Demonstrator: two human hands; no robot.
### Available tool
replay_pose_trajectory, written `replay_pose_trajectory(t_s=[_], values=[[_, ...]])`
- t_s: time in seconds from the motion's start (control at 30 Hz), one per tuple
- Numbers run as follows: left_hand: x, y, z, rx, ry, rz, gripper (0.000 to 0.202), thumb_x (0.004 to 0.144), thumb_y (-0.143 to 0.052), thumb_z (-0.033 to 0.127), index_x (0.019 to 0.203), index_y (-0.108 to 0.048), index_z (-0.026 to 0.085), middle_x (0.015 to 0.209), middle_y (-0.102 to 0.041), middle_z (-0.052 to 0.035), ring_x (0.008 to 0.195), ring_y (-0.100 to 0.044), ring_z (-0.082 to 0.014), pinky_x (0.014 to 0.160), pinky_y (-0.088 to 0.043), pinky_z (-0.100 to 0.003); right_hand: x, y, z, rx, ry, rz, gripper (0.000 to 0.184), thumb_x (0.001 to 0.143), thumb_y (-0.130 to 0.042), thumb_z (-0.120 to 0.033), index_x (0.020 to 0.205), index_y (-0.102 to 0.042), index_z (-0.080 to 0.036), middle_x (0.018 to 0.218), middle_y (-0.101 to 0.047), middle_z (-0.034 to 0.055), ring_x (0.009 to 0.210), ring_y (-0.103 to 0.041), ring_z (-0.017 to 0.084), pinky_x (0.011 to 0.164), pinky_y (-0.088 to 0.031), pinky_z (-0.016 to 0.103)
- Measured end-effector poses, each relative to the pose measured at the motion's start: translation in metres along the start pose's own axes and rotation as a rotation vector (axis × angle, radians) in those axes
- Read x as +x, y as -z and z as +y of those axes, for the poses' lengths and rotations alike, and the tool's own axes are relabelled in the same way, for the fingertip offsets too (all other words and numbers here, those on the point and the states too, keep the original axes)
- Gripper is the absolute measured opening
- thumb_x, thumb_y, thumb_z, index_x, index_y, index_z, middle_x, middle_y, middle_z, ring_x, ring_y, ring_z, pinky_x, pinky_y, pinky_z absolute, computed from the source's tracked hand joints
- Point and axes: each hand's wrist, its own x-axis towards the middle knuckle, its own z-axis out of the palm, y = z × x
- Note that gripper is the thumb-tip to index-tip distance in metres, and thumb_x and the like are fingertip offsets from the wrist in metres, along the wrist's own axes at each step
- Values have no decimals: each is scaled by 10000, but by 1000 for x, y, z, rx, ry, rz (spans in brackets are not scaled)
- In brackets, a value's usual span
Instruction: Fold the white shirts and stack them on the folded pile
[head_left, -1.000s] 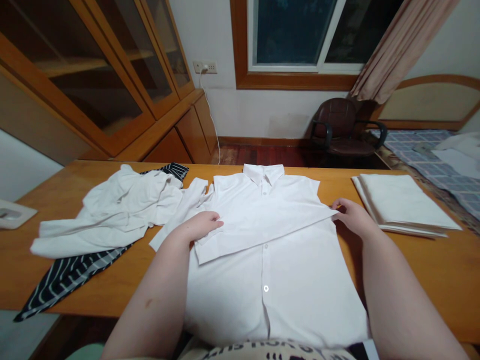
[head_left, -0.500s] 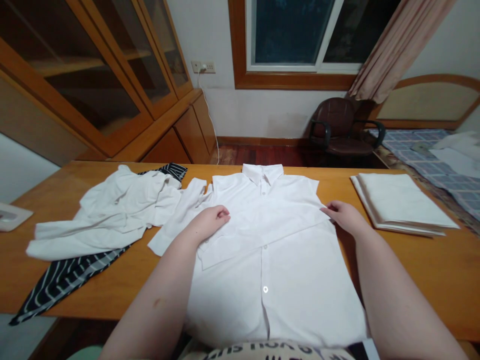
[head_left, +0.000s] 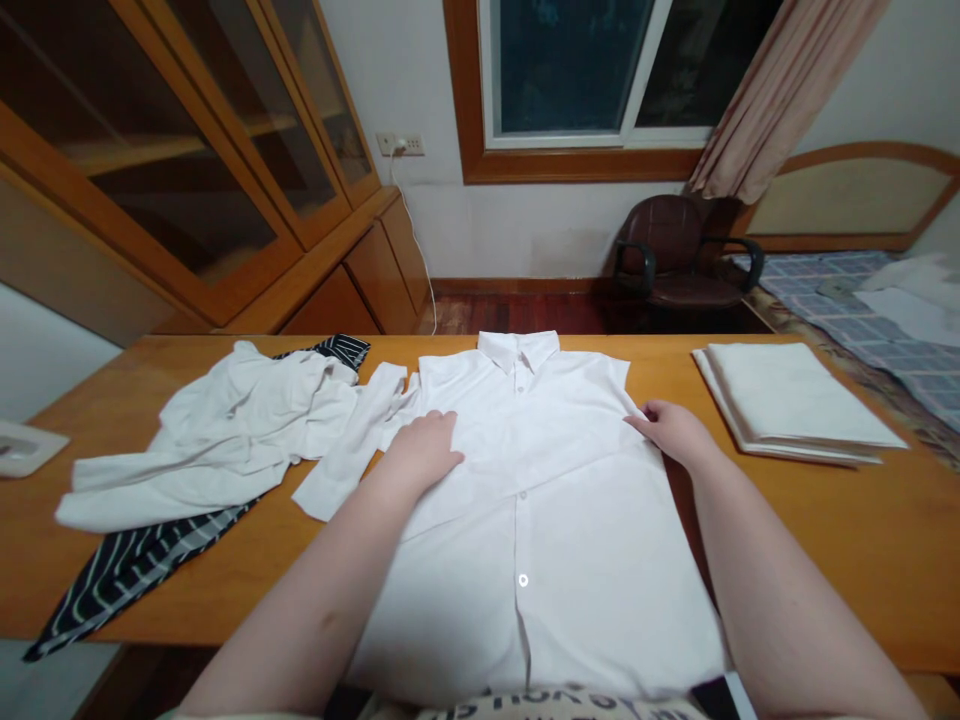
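A white button-up shirt (head_left: 570, 560) lies front up on the wooden table, its collar (head_left: 517, 348) at the far edge. A sleeve is folded across its chest, leaving a slanting edge over the button line. My left hand (head_left: 429, 448) rests flat on the chest at the left, palm down, fingers stretched and holding nothing. At the shirt's right side, my right hand (head_left: 670, 428) pinches the folded edge between thumb and fingers. The other sleeve (head_left: 337, 465) stretches out to the left, partly behind my left forearm.
Crumpled white clothing (head_left: 225, 430) lies at the left on a black striped cloth (head_left: 142, 560). A folded white stack (head_left: 795, 395) sits at the right of the table (head_left: 847, 560). Beyond stand a brown armchair (head_left: 675, 250), a bed (head_left: 832, 290) and a glass-door cabinet (head_left: 300, 230).
My left hand has gone from curled fingers to lying flat on the shirt. The sleeve's loose end near it looks smoother. My right hand keeps its pinch at the edge.
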Motion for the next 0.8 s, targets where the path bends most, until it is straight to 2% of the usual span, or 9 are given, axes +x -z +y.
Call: replay_pose_trajectory(t_s=[0.1,0.23,0.3,0.4,0.47,0.53,0.6,0.7,0.8], values=[[11,28,41,-2,-139,-15,467,798,-537,447,1184,-560,185,1199,-596,-144,1023,-599,-291,835,-448,-366,-1,2,-2,-3,-2,-26,336,729,-555,-542,712,-575,-207,630,-601,28,572,-513,167,515,-286,268],[54,53,107,-168,-327,27,447,815,-539,432,1185,-579,184,1217,-615,-105,1071,-585,-260,891,-434,-337,-7,3,-7,41,109,-58,295,741,-547,-488,652,-510,-209,570,-520,-15,548,-452,139,518,-277,260],[81,49,139,-331,-392,107,424,821,-536,425,1156,-600,173,1204,-624,-98,1059,-590,-247,910,-430,-329,-10,2,-9,115,223,-43,274,741,-551,-442,628,-464,-208,561,-464,-34,551,-417,124,528,-283,251],[116,23,175,-602,-354,236,369,854,-502,348,1154,-596,154,1203,-620,-107,1094,-571,-223,952,-412,-315,-13,0,-12,193,374,-9,242,736,-555,-367,614,-420,-208,590,-426,-42,579,-402,118,554,-303,243],[133,1,187,-727,-336,307,398,857,-506,325,1200,-564,133,1238,-591,-136,1157,-532,-231,998,-380,-336,-14,-1,-13,213,449,3,220,733,-556,-321,614,-409,-209,615,-426,-38,596,-414,120,572,-320,243],[144,-20,190,-839,-394,362,439,858,-511,320,1254,-522,131,1306,-541,-149,1227,-474,-235,1044,-336,-359,-14,0,-15,233,503,-1,204,730,-558,-284,613,-409,-209,642,-438,-30,610,-430,123,590,-340,247],[152,-35,187,-946,-456,346,442,864,-506,329,1268,-512,151,1325,-529,-142,1241,-460,-238,1059,-317,-388,-15,3,-16,265,538,-23,193,724,-567,-259,609,-421,-208,684,-477,-15,634,-457,129,611,-363,253],[157,-43,181,-1106,-527,257,399,858,-517,348,1214,-548,171,1250,-587,-116,1163,-519,-234,1014,-365,-392,-16,7,-18,330,569,-70,177,717,-585,-245,602,-458,-200,841,-569,31,705,-513,144,655,-400,267],[157,-41,180,-1219,-582,216,299,824,-567,342,1066,-601,169,1082,-647,-76,1016,-579,-203,922,-427,-345,-17,10,-18,379,542,-61,141,727,-597,-273,648,-510,-195,973,-596,63,787,-546,169,702,-419,285]])
